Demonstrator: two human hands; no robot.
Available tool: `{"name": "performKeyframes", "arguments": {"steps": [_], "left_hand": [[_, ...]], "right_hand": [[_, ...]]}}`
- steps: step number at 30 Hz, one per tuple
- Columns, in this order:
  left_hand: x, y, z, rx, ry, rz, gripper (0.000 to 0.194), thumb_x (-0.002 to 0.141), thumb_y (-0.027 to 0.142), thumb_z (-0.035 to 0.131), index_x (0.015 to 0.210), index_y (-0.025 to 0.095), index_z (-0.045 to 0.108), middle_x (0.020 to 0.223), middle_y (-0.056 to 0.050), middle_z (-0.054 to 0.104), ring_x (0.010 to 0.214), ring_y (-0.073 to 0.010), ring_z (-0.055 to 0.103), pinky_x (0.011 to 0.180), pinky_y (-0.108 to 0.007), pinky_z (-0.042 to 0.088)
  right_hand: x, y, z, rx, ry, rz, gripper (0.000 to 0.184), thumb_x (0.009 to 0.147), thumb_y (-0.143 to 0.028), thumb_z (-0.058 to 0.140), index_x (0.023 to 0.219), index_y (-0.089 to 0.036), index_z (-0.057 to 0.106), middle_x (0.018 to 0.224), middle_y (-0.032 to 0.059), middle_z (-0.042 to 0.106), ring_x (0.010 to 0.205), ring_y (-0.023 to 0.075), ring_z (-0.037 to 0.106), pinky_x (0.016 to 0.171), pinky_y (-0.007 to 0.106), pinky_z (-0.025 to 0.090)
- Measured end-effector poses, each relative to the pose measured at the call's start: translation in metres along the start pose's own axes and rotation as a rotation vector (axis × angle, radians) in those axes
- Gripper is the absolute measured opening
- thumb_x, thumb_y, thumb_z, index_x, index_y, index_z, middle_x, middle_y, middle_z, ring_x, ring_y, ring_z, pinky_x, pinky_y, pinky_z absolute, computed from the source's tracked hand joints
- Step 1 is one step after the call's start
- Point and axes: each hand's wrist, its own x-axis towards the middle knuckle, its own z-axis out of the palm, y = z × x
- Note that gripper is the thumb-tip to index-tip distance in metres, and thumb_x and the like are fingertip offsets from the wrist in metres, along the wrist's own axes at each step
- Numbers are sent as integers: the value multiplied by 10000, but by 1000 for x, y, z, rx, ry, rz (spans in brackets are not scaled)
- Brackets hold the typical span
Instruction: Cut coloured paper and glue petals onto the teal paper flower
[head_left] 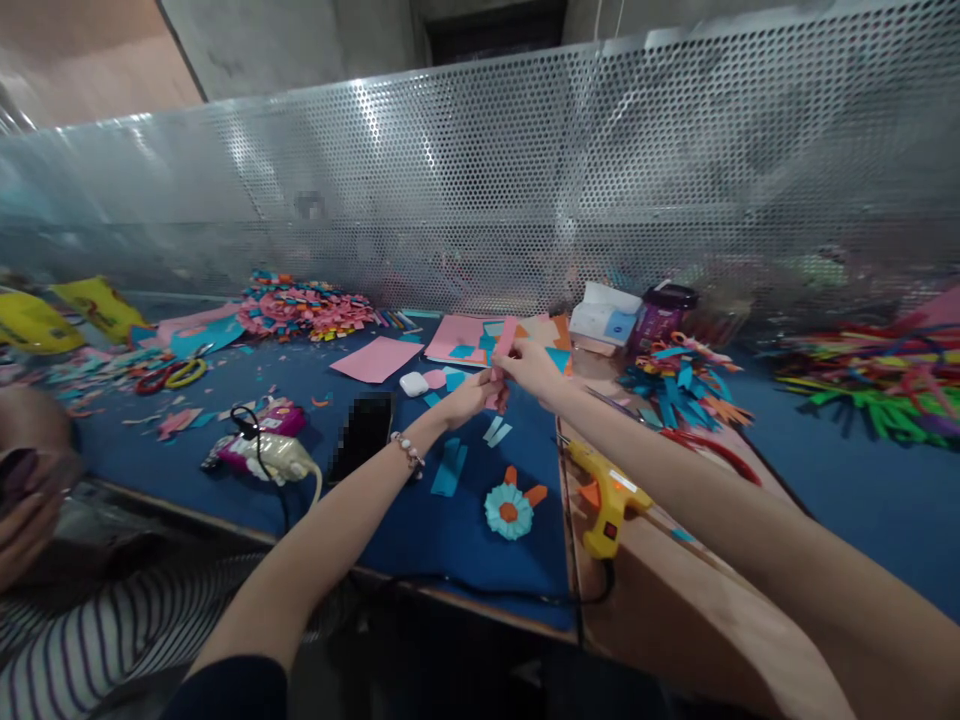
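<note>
My left hand [471,396], with a beaded bracelet at the wrist, and my right hand [534,370] meet over the blue table. Between their closed fingertips is a pink paper strip [507,335], its upper end standing above the fingers. Nearer to me lie blue paper strips [449,467] and small pale strips [497,431]. A light-blue paper rosette [509,511] with an orange centre and two orange tails rests close to the table's front edge. Under my right forearm, a yellow glue gun [609,497] lies on its side.
Pink sheets [376,359] and a white case [413,384] lie beyond my hands. A black phone [363,435] and a cream-coloured glue gun [274,458] are to the left. Scissors [176,375], paper piles and a dark jar [663,315] stand around. Another person sits at left.
</note>
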Motion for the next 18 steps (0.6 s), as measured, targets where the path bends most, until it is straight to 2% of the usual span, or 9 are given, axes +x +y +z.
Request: {"name": "performKeyframes", "arguments": {"steps": [4,9,13,18], "left_hand": [[2,-7,-5,57,6,21,158,813,272,521,887,134,540,707,-28,559,678,-133,559,729,-299,464],[7,-19,-16,127,42,98,194,751,155,577,943,143,555,907,-58,613,885,-151,557,847,-291,414],[11,-29,-20,157,71,146,292,746,141,570,1031,156,511,915,-44,603,843,-137,552,819,-292,421],[11,-34,-17,168,53,157,267,734,112,555,992,149,497,847,-23,578,791,-130,548,764,-278,437]], "right_hand": [[-1,4,2,-64,-42,-45,129,793,-231,474,692,-158,506,561,-6,557,456,97,473,450,219,353],[1,3,4,-193,-18,-155,67,756,-192,509,702,-154,519,668,15,568,609,120,494,560,228,351],[0,1,6,-263,-15,-199,81,767,-204,488,708,-157,515,676,11,542,625,122,466,574,229,330],[1,11,8,-280,-21,-195,73,755,-198,500,695,-156,497,669,7,526,590,114,453,548,226,317]]}}
